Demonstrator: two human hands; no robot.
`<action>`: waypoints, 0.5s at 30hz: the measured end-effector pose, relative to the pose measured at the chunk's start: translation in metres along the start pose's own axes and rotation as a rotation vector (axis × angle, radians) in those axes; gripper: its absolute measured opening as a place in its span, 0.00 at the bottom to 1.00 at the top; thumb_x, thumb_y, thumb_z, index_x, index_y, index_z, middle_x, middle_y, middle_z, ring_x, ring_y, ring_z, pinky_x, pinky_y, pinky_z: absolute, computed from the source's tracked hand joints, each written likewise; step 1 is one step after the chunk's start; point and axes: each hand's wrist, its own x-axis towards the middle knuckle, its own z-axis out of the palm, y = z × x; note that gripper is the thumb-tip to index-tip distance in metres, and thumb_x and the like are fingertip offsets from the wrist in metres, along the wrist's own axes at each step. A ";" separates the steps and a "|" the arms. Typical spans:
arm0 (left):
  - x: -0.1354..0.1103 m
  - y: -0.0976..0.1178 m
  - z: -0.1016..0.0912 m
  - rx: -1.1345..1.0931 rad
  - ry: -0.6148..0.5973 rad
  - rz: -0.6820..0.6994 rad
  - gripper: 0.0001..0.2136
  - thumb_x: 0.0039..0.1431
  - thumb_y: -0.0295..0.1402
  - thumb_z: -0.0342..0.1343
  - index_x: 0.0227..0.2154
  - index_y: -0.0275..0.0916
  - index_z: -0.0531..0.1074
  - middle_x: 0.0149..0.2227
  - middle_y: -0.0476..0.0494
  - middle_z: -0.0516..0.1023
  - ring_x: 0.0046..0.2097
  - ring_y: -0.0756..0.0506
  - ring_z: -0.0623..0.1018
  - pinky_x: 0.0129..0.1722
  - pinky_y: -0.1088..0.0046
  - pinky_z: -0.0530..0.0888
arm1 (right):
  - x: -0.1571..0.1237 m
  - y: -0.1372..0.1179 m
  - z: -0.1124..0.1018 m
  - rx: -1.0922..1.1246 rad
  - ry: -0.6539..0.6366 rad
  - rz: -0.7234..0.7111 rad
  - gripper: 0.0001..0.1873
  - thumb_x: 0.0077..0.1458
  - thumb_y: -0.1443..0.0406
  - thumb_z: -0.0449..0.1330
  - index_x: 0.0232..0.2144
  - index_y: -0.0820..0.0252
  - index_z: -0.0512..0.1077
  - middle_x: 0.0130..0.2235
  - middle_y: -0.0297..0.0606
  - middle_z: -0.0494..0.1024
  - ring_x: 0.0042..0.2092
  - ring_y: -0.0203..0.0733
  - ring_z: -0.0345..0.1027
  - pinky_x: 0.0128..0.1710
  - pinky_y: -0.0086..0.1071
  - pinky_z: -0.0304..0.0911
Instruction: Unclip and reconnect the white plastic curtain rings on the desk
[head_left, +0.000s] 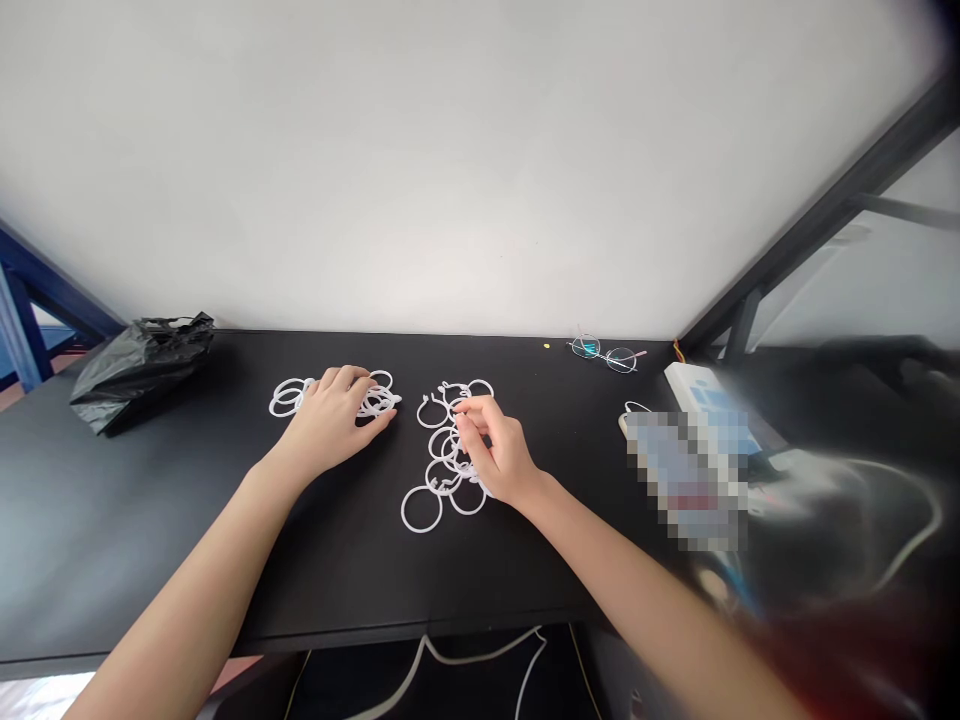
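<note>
White plastic rings (442,478) are scattered on the table (112,520); one is pinched by the right hand (499,452), a bunch (289,397) is covered by the flat left hand (334,415). Light, stiff, likely slippery: best gripped at the rim.

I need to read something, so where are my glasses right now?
In the head view, the glasses lie at the back right of the black table, against the wall, beyond the right hand.

Black tabletop (150,520) before me, crumpled black plastic bag (139,370) at its far left, heap of white rings (289,397) under my left hand (330,420), loose white rings (444,462) spread by my right hand (499,455), glasses (604,353) and white power strip (694,385) towards the back right.
</note>
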 end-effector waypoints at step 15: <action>0.003 0.019 -0.005 -0.275 0.034 0.123 0.14 0.67 0.37 0.45 0.47 0.36 0.71 0.51 0.36 0.72 0.52 0.38 0.71 0.53 0.57 0.69 | 0.000 -0.002 -0.001 -0.015 -0.009 0.008 0.10 0.67 0.60 0.48 0.42 0.58 0.65 0.22 0.28 0.66 0.24 0.34 0.66 0.27 0.27 0.61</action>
